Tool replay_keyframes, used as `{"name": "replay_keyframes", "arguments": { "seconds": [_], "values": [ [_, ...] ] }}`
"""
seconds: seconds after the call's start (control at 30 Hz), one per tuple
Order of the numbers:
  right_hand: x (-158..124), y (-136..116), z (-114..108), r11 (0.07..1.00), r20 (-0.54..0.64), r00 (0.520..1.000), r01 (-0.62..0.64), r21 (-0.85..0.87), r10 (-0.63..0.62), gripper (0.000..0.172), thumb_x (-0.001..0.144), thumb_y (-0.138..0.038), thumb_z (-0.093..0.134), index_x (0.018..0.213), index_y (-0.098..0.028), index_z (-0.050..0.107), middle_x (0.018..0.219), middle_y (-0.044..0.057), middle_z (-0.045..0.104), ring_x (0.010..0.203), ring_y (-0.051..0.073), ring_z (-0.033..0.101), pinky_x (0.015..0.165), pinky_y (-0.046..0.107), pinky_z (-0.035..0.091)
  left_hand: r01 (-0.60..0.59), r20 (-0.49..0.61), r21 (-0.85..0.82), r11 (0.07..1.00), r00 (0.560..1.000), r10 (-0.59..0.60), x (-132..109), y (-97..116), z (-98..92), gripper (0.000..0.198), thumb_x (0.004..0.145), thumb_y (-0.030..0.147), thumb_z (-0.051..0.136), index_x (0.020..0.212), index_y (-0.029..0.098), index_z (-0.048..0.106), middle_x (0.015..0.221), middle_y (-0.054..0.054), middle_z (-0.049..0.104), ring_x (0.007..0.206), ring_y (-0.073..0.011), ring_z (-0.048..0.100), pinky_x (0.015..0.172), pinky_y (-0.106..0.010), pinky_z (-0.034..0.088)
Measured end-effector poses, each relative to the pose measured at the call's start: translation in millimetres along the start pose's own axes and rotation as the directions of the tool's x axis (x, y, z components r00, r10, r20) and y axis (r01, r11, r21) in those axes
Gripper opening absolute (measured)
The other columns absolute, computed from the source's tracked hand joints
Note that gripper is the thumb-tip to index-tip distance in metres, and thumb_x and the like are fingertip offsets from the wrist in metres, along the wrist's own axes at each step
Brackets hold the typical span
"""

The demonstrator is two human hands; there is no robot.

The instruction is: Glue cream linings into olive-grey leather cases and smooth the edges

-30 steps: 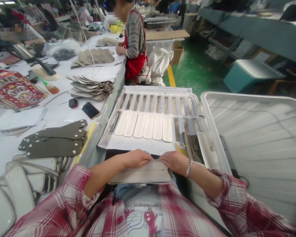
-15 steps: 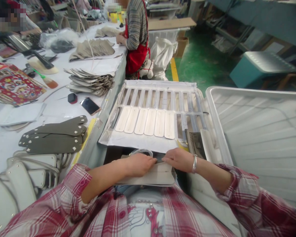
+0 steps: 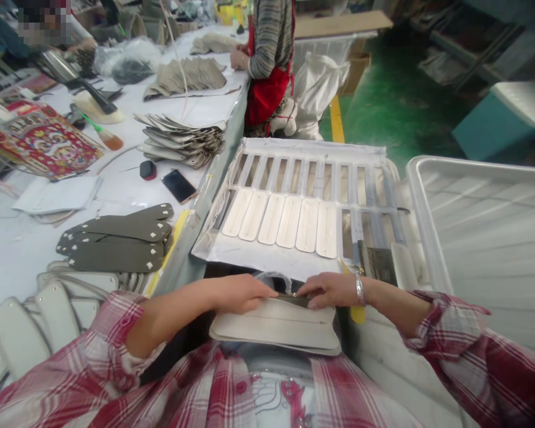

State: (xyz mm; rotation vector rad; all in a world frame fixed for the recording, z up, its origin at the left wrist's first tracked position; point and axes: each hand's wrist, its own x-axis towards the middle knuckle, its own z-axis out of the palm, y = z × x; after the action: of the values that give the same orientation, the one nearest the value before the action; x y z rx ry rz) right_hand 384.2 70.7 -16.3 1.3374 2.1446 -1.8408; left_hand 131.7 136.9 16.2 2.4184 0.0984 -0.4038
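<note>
Close to my body, a flat cream panel [image 3: 276, 327] with rounded corners and a dark upper edge lies under my hands. My left hand [image 3: 243, 294] grips its upper edge with the fingers pressed together. On the same edge, further right, my right hand [image 3: 327, 289] pinches it between thumb and fingers. A clear curved strip [image 3: 276, 278] arches just behind the panel, between the hands. Beyond it is a white slotted frame [image 3: 289, 264], with several cream oblong pieces [image 3: 274, 220] set in a row on it.
A large white plastic bin [image 3: 432, 208] stands at right. On the left table are dark grey pieces [image 3: 120, 244], cream panels [image 3: 57, 315], a phone [image 3: 178, 185] and a stack of pieces [image 3: 181, 139]. A person in a red apron [image 3: 270, 95] sits further back.
The view has shifted left, so the surroundings appear further right. My right fingers have spread lower over the panel's edge, and more of the panel's face shows, with its dark edge visible.
</note>
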Motion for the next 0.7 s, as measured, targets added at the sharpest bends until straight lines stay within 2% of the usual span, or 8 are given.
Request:
{"name": "replay_keyframes", "arguments": {
  "seconds": [0.07, 0.13, 0.27, 0.37, 0.47, 0.57, 0.7],
  "values": [
    [6.2, -0.3, 1.8, 0.996, 0.014, 0.996, 0.086, 0.014, -0.086, 0.049, 0.08, -0.043, 0.054, 0.12, -0.016, 0.058, 0.117, 0.008, 0.059, 0.104, 0.021, 0.055, 0.091, 0.031, 0.041, 0.026, 0.018, -0.066, 0.997, 1.0, -0.025, -13.3, -10.2, -1.5, 0.045, 0.083, 0.01, 0.041, 0.128, 0.013, 0.045, 0.132, -0.008, 0.049, 0.12, -0.0174, 0.047, 0.103, -0.027, 0.035],
    [14.6, -5.4, 5.3, 0.992, 0.055, 0.992, 0.114, 0.06, -0.117, 0.049, 0.085, -0.045, 0.048, 0.126, -0.019, 0.053, 0.124, 0.005, 0.056, 0.112, 0.02, 0.051, 0.097, 0.03, 0.037, 0.043, 0.021, -0.053, 0.998, 0.999, -0.042, -18.5, -14.1, 4.9, 0.046, 0.084, 0.012, 0.04, 0.13, 0.012, 0.042, 0.134, -0.009, 0.047, 0.122, -0.0189, 0.045, 0.104, -0.029, 0.034],
    [34.1, -24.0, 12.6, 0.988, 0.098, 0.986, 0.128, 0.089, -0.136, 0.048, 0.09, -0.046, 0.039, 0.131, -0.023, 0.047, 0.128, 0.003, 0.053, 0.114, 0.019, 0.051, 0.098, 0.03, 0.037, -0.005, -0.024, 0.055, 0.998, 1.0, 0.007, -14.7, -13.3, 23.2, 0.047, 0.087, 0.011, 0.035, 0.133, 0.01, 0.036, 0.134, -0.012, 0.045, 0.122, -0.0196, 0.044, 0.101, -0.03, 0.037],
    [44.1, -35.2, 16.7, 0.991, 0.082, 0.988, 0.128, 0.038, -0.131, 0.048, 0.091, -0.048, 0.035, 0.13, -0.023, 0.049, 0.126, 0.004, 0.055, 0.112, 0.019, 0.052, 0.099, 0.031, 0.037, -0.003, -0.031, 0.108, 0.994, 1.0, 0.006, -18.4, -16.6, 24.7, 0.048, 0.087, 0.013, 0.036, 0.135, 0.009, 0.033, 0.133, -0.015, 0.045, 0.12, -0.0208, 0.046, 0.099, -0.03, 0.039],
    [46.4, -40.4, 19.8, 0.998, 0.032, 0.998, 0.056, 0.005, -0.056, 0.048, 0.091, -0.048, 0.034, 0.129, -0.022, 0.05, 0.126, 0.005, 0.055, 0.113, 0.021, 0.052, 0.099, 0.034, 0.038, 0.004, -0.027, 0.039, 0.999, 1.0, -0.003, -37.4, -26.1, 18.8, 0.045, 0.088, 0.017, 0.038, 0.132, 0.011, 0.038, 0.133, -0.012, 0.047, 0.12, -0.0191, 0.047, 0.101, -0.029, 0.038],
    [47.9, -45.4, 22.6, 0.999, -0.056, 0.998, -0.031, -0.016, 0.03, 0.048, 0.091, -0.046, 0.036, 0.128, -0.02, 0.052, 0.128, 0.007, 0.054, 0.115, 0.023, 0.051, 0.101, 0.037, 0.037, 0.046, -0.086, -0.019, 0.999, 0.995, -0.048, -61.2, -37.0, 20.2, 0.041, 0.089, 0.018, 0.036, 0.129, 0.013, 0.043, 0.131, -0.008, 0.05, 0.12, -0.0151, 0.047, 0.103, -0.024, 0.035],
    [65.1, -60.0, 29.3, 0.991, -0.032, 0.997, 0.065, -0.119, -0.069, 0.044, 0.093, -0.042, 0.031, 0.129, -0.024, 0.049, 0.123, 0.005, 0.057, 0.109, 0.021, 0.055, 0.095, 0.036, 0.042, 0.056, -0.129, 0.07, 0.996, 0.991, -0.047, -73.7, -44.2, 33.3, 0.042, 0.09, 0.018, 0.032, 0.13, 0.01, 0.038, 0.131, -0.011, 0.05, 0.12, -0.0152, 0.047, 0.101, -0.024, 0.035]
  ]
}}
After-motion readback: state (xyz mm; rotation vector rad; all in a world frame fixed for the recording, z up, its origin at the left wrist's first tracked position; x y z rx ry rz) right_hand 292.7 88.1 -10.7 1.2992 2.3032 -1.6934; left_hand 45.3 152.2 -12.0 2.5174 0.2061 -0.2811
